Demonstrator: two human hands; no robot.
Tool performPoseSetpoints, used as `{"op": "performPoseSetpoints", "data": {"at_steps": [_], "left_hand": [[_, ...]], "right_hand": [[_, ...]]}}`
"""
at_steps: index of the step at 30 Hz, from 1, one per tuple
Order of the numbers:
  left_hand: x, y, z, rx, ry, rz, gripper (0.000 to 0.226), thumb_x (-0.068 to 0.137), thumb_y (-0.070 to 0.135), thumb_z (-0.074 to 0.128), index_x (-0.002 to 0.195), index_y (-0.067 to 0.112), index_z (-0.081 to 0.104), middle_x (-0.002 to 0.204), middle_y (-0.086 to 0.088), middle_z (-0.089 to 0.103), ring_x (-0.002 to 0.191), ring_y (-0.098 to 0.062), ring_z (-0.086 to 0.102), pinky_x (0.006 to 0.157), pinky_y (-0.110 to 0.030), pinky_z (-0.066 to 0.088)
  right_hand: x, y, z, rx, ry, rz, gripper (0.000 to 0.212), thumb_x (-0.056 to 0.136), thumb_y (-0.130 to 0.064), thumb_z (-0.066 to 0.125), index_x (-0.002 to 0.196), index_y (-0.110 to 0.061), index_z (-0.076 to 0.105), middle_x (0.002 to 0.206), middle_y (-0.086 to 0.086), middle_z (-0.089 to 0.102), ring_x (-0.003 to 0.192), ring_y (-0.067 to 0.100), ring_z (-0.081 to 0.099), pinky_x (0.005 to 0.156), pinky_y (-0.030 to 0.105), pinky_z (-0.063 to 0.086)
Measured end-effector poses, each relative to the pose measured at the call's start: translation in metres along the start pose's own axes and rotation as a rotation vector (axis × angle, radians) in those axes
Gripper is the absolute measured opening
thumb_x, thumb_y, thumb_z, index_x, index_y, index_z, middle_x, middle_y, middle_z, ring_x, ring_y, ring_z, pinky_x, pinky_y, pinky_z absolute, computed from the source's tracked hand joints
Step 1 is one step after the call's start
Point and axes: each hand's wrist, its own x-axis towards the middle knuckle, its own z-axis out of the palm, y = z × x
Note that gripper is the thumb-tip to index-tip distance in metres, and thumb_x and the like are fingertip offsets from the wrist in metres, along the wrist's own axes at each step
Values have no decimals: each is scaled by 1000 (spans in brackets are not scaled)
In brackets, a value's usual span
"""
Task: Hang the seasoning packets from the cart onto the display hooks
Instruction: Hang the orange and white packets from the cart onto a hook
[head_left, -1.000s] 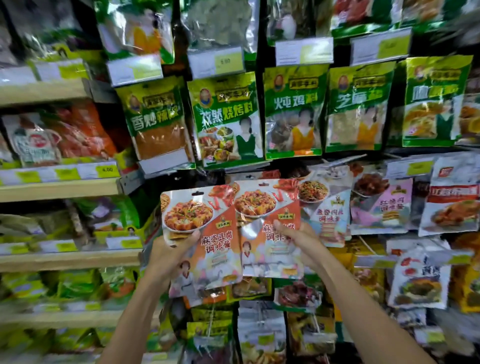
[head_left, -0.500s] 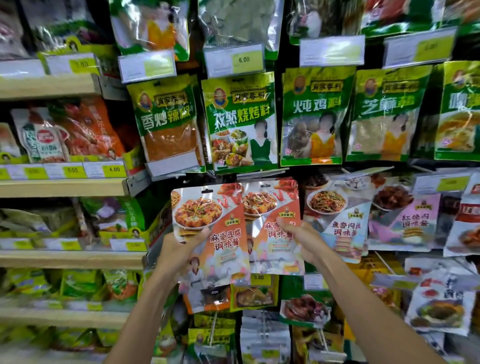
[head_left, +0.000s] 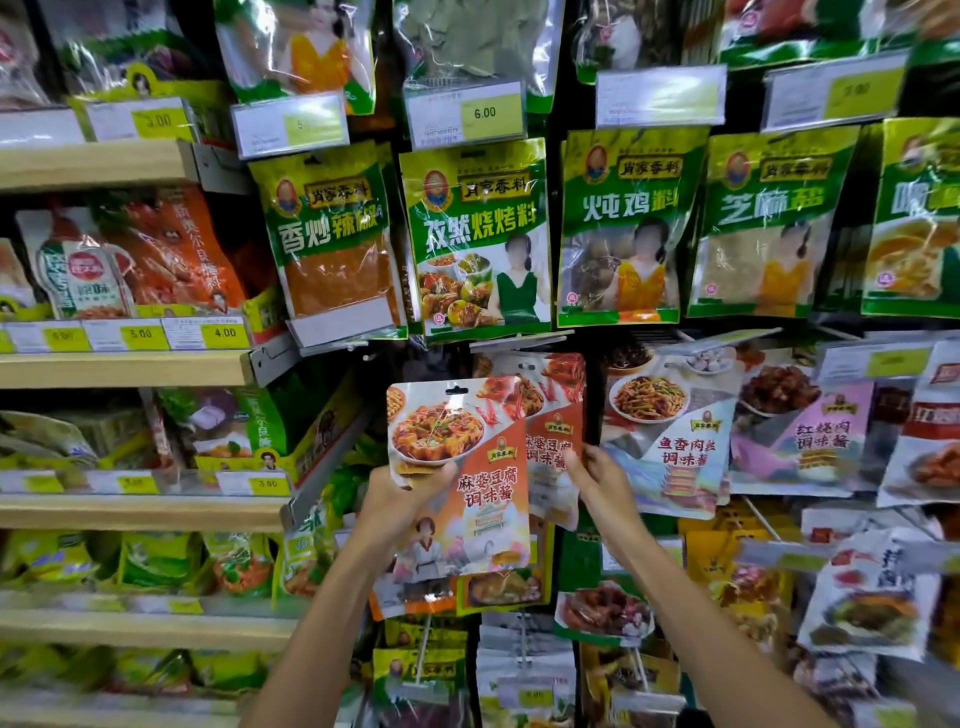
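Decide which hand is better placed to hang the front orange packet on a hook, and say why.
Left. The left hand grips the front packet, whose hang hole is on top and uncovered. The right hand pinches the rear packet by its right edge.

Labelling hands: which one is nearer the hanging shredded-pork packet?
Right. The right hand is just left of the shredded-pork packet, holding the rear tofu packet; the left hand, farther left, grips the front tofu packet.
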Motion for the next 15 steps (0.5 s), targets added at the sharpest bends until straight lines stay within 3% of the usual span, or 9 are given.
{"op": "performPoseSetpoints", "data": {"at_steps": [2, 4, 7, 11, 13, 15], "left_hand": [[1, 0, 7, 4, -33, 4, 20, 76, 30, 76, 85, 14, 69, 47, 3, 58, 33, -15, 46, 33, -18, 35], [2, 1, 14, 2, -63, -2, 19, 76, 30, 77, 84, 15, 70, 49, 2, 59, 34, -14, 47, 33, -18, 35], [4, 5, 27, -4, -102, -3, 21, 74, 30, 77, 88, 16, 70, 54, 4, 64, 38, -10, 52, 34, -19, 38], [8, 10, 42, -6, -131, 34, 33, 63, 38, 80, 93, 28, 70, 84, 11, 74, 71, -2, 67, 53, -17, 51], [10, 10, 43, -10, -146, 44, 35, 63, 38, 80, 96, 31, 69, 93, 13, 74, 86, -1, 68, 64, -15, 52], [12, 11, 44, -9, -169, 42, 36, 65, 37, 80, 98, 31, 68, 95, 15, 73, 89, 1, 67, 66, -14, 52]], "right_hand": [[-14, 5, 2, -117, 198, -110, 32, 96, -28, 56, 125, -17, 50, 119, -9, 57, 110, 6, 54, 96, 26, 45], [-23, 0, 6, -196, 288, -225, 33, 94, -30, 58, 124, -20, 49, 118, -11, 51, 108, 3, 48, 90, 15, 40], [-21, -20, 13, -52, 126, -197, 42, 87, -38, 64, 122, -17, 53, 116, -8, 59, 106, 6, 57, 86, 16, 46], [-3, -41, 15, 198, -25, -8, 54, 72, -38, 77, 103, 2, 60, 99, 16, 71, 88, 23, 70, 75, 34, 59], [3, -45, 10, 223, -50, 45, 57, 60, -41, 81, 93, 0, 61, 89, 15, 72, 79, 24, 72, 67, 34, 58], [8, -45, 7, 218, -43, 74, 52, 57, -39, 81, 88, -3, 62, 82, 12, 73, 73, 22, 72, 61, 31, 55]]}}
